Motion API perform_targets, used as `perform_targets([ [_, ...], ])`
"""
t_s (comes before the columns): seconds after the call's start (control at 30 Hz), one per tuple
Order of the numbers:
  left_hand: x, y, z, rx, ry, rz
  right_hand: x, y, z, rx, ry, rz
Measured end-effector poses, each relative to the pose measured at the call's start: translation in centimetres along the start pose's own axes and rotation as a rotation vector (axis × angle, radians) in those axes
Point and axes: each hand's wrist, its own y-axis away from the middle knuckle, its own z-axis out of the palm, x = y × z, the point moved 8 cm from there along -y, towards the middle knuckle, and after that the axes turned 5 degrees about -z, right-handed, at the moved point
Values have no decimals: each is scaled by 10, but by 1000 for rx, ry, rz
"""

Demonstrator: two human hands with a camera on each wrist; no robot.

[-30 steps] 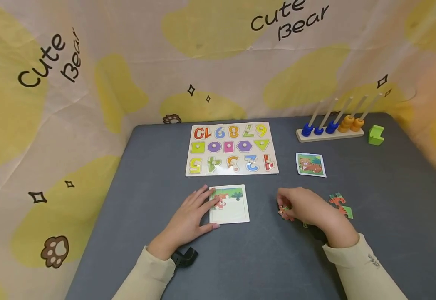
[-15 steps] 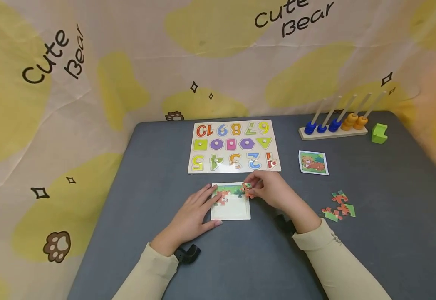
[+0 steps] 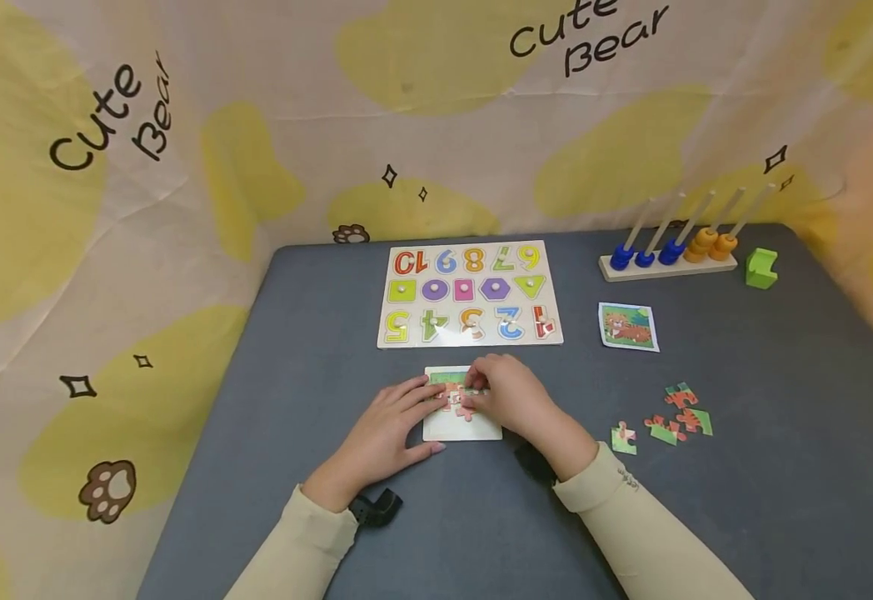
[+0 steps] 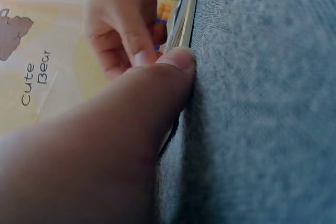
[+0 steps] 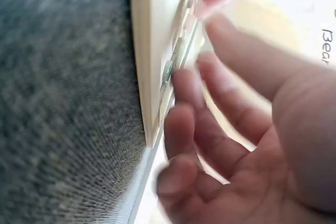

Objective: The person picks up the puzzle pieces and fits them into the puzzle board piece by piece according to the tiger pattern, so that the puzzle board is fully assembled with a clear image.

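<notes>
A square puzzle tray point(image 3: 444, 430) lies on the table, with several pieces fitted along its upper part. My left hand point(image 3: 395, 421) rests over its left side, fingertips on the pieces and thumb at the near edge. In the left wrist view that thumb point(image 4: 176, 59) lies against the tray's edge. Over the tray's right half, my right hand point(image 3: 515, 398) pinches an orange puzzle piece point(image 3: 466, 413) between thumb and fingers, low over the board. The right wrist view shows the right hand's fingers point(image 5: 181, 124) beside the tray's rim point(image 5: 144, 72).
Loose puzzle pieces point(image 3: 663, 430) lie to the right, one piece point(image 3: 623, 438) nearer the tray. Behind are a number board point(image 3: 470, 293), a tiger picture card point(image 3: 628, 327), a peg stacker with beads point(image 3: 669, 265) and a green block point(image 3: 761, 268).
My right hand has carried the orange piece from the loose pile leftward onto the tray, beside the left fingertips. The left hand has stayed on the tray.
</notes>
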Motion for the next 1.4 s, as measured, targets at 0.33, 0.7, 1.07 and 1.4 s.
perform_targets([
  [0.33,1,-3,3,-52,5,-24,-30,47,5,-90,414,-315],
  [0.7,-3,-2,4,-48,31,-36,-32,45,17,-112,498,-302],
  [1.07,-4,0,4,-41,36,-27,-36,38,23,-105,555,-316],
  [1.4,-4,0,5,-31,31,-10,-39,39,27,-133,613,-299],
])
